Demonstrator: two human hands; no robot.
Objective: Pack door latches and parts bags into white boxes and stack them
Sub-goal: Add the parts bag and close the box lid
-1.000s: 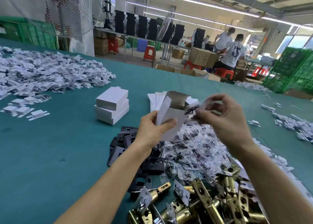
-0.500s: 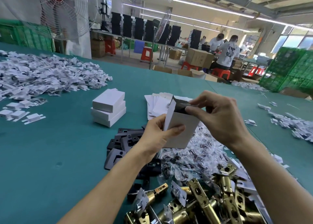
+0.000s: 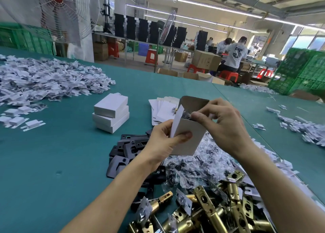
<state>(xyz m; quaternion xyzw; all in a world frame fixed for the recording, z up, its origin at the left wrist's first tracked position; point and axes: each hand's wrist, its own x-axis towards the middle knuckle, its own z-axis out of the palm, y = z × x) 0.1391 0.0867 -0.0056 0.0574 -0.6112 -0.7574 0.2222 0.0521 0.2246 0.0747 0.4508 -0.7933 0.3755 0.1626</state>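
Green felt covers the table (image 3: 52,162), which runs from the near edge back to a workshop with a fan (image 3: 58,12) and green crates (image 3: 302,71). A heap (image 3: 44,79) of white card pieces lies far left. Loose clear bags (image 3: 198,164) are piled at centre. Brass latches (image 3: 219,213) lie nearest the camera and are cut off by the lower edge. Black plates (image 3: 126,150) lie just left of the bags and are partly hidden by the left forearm. A stack (image 3: 111,115) of three closed white boxes stands left of centre, with flat blanks (image 3: 161,109) beside it.

The box (image 3: 188,137) is held above the bags, upright and slightly tilted. Its top flap is raised and shows a brown inner face. The left hand (image 3: 163,143) grips the box, thumb across the front panel. The right hand (image 3: 226,127) is curled over the open mouth, thumb and forefinger pinching the bag (image 3: 186,115).

One second ago the bag was outside the mouth. It now sits mostly inside, and only a dark crumpled top shows. Its contents cannot be made out.
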